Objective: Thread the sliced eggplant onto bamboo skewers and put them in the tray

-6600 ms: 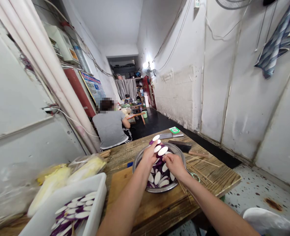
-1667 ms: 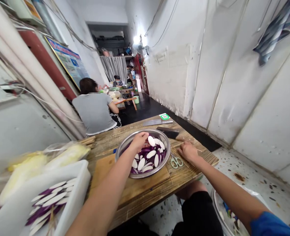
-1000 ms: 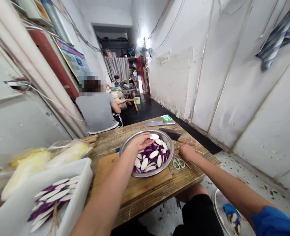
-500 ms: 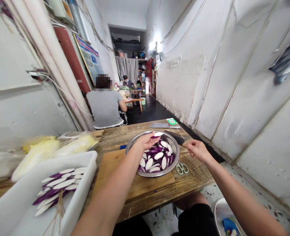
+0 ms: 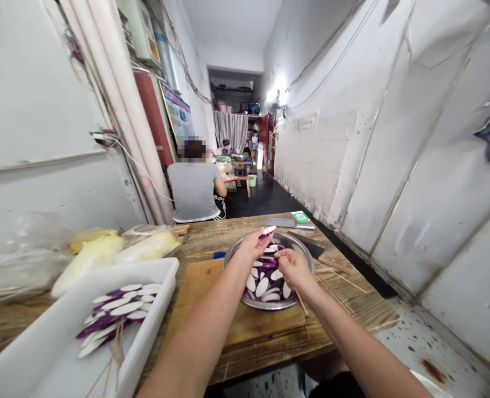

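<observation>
A metal bowl (image 5: 233,257) holding several purple-skinned eggplant slices (image 5: 263,285) sits on a wooden board (image 5: 212,298). My left hand (image 5: 253,246) is over the bowl, pinching one eggplant slice (image 5: 267,231) at its fingertips. My right hand (image 5: 292,268) is close beside it, fingers closed on a thin bamboo skewer (image 5: 300,301) that points up at that slice. A white tray (image 5: 154,326) at the near left holds skewered eggplant slices (image 5: 118,307).
Loose bamboo skewers (image 5: 336,282) lie on the wooden table (image 5: 365,309) right of the bowl. Two cleavers (image 5: 286,223) and a green card (image 5: 300,216) lie at the far edge. Bagged yellow vegetables (image 5: 116,249) lie left. A person in grey (image 5: 195,188) sits beyond, back turned.
My right hand picked a skewer from the pile at the right and brought it over the bowl to my left hand, which lifted one slice. The camera view swung right.
</observation>
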Tool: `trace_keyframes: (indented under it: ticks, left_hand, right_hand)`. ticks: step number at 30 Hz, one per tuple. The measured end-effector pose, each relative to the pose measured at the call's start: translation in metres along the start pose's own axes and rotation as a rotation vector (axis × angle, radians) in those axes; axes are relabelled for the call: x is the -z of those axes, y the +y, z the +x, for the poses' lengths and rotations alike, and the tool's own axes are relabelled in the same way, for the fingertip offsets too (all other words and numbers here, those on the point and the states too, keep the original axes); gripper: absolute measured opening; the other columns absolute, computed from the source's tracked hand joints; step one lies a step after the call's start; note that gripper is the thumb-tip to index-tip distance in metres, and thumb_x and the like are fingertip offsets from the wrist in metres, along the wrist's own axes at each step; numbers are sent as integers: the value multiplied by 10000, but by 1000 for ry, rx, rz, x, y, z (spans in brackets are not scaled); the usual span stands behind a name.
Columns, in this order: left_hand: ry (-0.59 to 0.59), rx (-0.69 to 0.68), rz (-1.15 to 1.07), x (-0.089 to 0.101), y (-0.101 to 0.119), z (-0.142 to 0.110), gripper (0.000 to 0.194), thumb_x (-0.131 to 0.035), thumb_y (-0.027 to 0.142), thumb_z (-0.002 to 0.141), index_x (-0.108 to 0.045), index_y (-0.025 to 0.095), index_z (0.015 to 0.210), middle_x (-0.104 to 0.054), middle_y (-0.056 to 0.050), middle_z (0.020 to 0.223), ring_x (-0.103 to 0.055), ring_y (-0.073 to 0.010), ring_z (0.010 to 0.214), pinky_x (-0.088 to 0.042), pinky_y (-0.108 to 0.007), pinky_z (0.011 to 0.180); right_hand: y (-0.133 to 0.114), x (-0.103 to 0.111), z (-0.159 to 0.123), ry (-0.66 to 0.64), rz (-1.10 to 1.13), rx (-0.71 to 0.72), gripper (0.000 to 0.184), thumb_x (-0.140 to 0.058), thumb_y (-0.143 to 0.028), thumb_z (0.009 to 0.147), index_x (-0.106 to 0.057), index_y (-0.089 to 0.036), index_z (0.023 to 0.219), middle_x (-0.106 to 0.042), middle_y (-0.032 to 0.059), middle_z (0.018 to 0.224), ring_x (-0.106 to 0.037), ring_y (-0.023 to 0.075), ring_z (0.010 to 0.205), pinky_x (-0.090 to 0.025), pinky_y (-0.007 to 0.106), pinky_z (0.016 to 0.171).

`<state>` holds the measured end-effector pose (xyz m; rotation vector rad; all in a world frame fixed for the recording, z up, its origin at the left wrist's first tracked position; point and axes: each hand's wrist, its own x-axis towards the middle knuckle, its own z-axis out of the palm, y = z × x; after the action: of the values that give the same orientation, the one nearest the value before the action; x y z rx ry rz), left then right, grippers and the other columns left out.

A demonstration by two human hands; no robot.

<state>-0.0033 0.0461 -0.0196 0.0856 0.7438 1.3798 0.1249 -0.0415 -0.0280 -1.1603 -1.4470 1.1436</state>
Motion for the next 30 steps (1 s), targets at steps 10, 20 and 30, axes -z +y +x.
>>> trace_keyframes:
  ticks: [10,20,30]
  left_hand:
    - [117,-103,-57,8,12,4,79,-515,130,826,-547,72,870,-639,-124,801,-653,-180,769,-554,-249,606]
    - [111,-90,-17,5,14,-1,68,-515,126,825,-551,73,850,-634,-123,790,-651,-185,783,-553,-246,608]
    - [114,-97,18,4,13,0,64,-511,90,822,-553,73,867,-639,-112,743,-658,-175,721,-553,-240,584]
  right_hand:
    - [19,2,1,-22,-357,284,335,-403,-289,811,-682,-147,929,-651,49,719,-575,164,669,-415,254,607]
    - [16,1,3,-38,-430,262,350,-397,-275,807,-694,-139,932,-647,43,677,-574,168,663,-410,253,597]
    - [15,1,3,-32,-454,249,356,-391,-262,807,-696,-137,940,-630,35,629,-569,166,646,-409,250,584]
